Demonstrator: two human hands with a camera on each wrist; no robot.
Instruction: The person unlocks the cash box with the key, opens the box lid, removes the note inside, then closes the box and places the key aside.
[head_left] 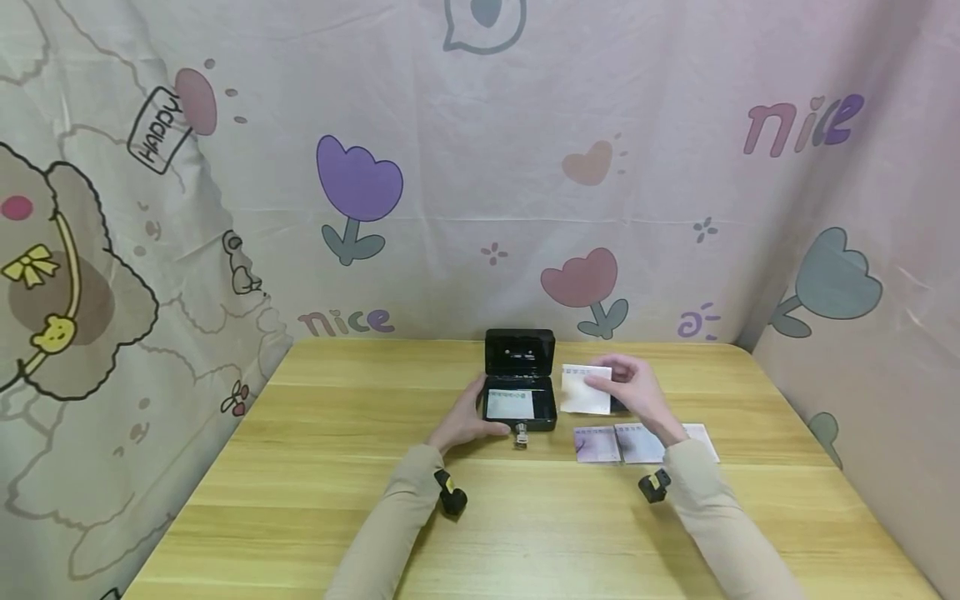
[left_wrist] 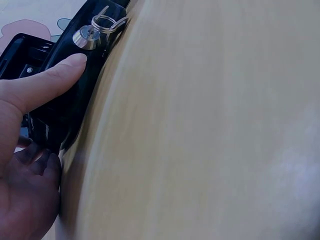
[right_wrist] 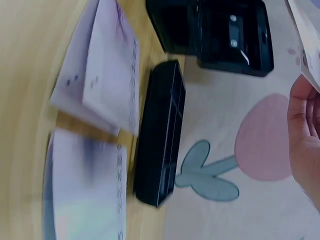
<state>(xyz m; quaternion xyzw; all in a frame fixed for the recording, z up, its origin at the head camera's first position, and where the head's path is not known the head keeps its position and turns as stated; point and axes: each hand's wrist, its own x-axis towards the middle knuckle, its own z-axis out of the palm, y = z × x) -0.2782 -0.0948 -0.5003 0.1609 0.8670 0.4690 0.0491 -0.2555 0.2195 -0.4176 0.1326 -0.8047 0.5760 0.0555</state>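
A small black cash box (head_left: 519, 360) stands with its lid raised, a pale printed slip (head_left: 510, 406) lying inside. My left hand (head_left: 467, 418) grips the box's left side, the thumb on its front beside the lock (left_wrist: 87, 38) with a key on a ring (left_wrist: 104, 25). To the right of the box, my right hand (head_left: 636, 388) pinches a white paper slip (head_left: 585, 390) with a printed line along its top edge. Partly behind the slip and hand is a black tray (right_wrist: 159, 135) with compartments.
On the table (head_left: 525, 533), nearer than the tray, several pale purple and white slips (head_left: 597, 445) lie in a row, partly under the right forearm. A patterned cloth (head_left: 450, 167) hangs behind the table's far edge and along both sides.
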